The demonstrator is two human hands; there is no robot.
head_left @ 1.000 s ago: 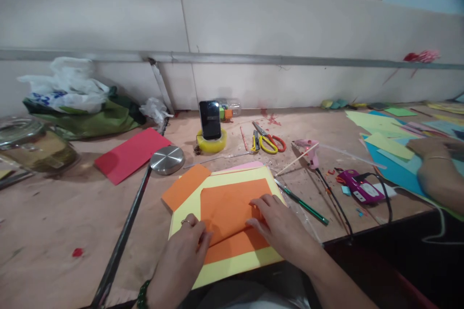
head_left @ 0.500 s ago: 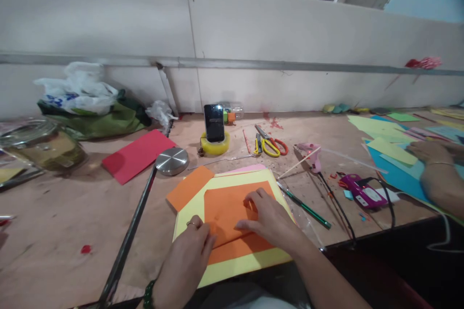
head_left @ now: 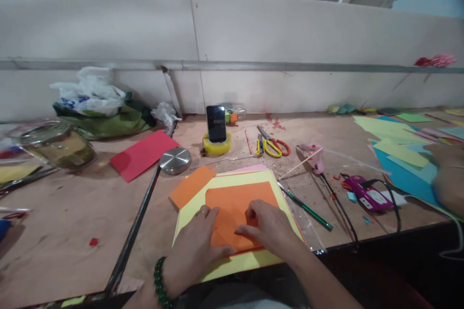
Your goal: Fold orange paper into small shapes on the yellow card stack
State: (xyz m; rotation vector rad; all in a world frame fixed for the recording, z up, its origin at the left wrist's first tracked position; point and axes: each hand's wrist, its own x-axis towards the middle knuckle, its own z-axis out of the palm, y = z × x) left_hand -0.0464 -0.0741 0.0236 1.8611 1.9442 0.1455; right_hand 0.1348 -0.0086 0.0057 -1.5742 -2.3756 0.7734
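An orange sheet of paper (head_left: pixel 232 198), apparently folded over, lies on a stack of yellow sheets (head_left: pixel 253 263) in front of me. My left hand (head_left: pixel 197 248) rests flat over its left side, the thumb stretched out along the lower edge. On the right side, my right hand (head_left: pixel 270 227) has its fingers curled on the same sheet, thumb pointing left. The paper under both palms is hidden. A smaller orange piece (head_left: pixel 192 186) lies at the stack's upper left corner.
Beyond the stack are a phone (head_left: pixel 216 123) on a yellow tape roll (head_left: pixel 217 146), scissors (head_left: pixel 271 147) and a round metal lid (head_left: pixel 175 161). To the right lie a green cutter (head_left: pixel 308 210), a pink glue gun (head_left: pixel 316 157) and a purple device (head_left: pixel 368 193). Another person's arm (head_left: pixel 449 178) is at far right.
My left hand has spread its thumb along the sheet's lower edge. My right hand has slid slightly towards me and curled its fingers. The orange sheet's lower part looks folded further up.
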